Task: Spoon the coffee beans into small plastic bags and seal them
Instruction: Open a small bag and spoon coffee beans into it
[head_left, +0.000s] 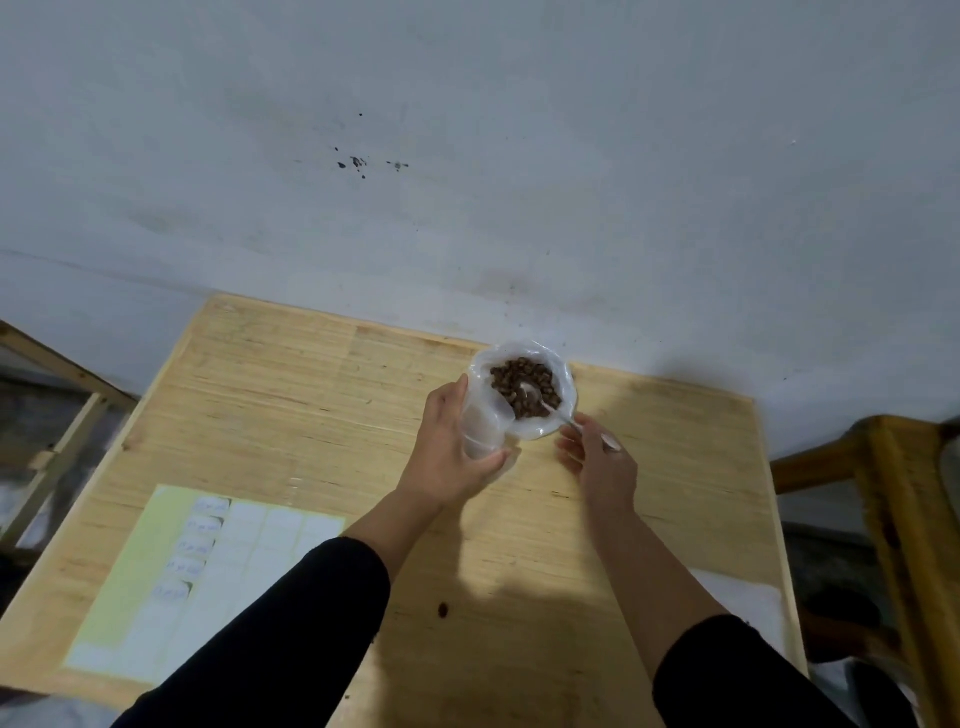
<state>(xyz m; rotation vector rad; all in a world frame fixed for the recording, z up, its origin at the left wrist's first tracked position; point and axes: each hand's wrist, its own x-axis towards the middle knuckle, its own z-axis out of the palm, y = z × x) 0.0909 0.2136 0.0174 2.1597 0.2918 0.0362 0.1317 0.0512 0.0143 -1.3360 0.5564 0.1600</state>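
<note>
Pale wooden table (311, 415) carries a clear plastic bag of brown coffee beans (524, 387) near its far edge. The left hand (452, 447) curls around a small clear bag (483, 428) beside it. The right hand (602, 462) pinches a metal spoon (540, 397), bowl in the beans.

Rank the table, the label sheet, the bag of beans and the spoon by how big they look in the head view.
1. table
2. label sheet
3. bag of beans
4. spoon, partly hidden by the right hand
</note>
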